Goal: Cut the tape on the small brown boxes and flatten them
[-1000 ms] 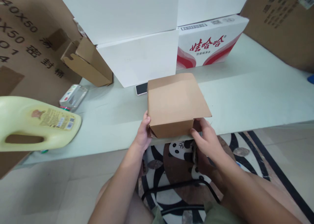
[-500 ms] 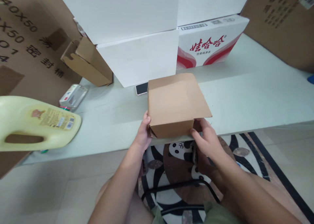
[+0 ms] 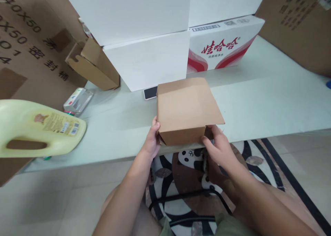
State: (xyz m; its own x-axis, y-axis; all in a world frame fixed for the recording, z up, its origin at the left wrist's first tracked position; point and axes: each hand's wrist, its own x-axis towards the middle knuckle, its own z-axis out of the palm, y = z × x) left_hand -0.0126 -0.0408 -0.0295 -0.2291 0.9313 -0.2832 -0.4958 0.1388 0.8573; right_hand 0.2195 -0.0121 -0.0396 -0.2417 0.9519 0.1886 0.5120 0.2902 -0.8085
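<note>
The left hand (image 3: 152, 141) is gripping the cardboard box (image 3: 183, 136) by its left front corner, while the right hand (image 3: 219, 144) is pinching the right front corner, thumb outside and fingers partly hidden under the lid (image 3: 187, 105). The box is sitting at the near edge of the table (image 3: 121, 125), before a phone (image 3: 150, 93). The lid is covering the top, yet its right edge is jutting out, so closing is apparently remaining unfinished.

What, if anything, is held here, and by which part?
The lidded cardboard box: the left hand holds its left side near the front corner, and the right hand its front right corner, beneath the overhanging lid.
</note>
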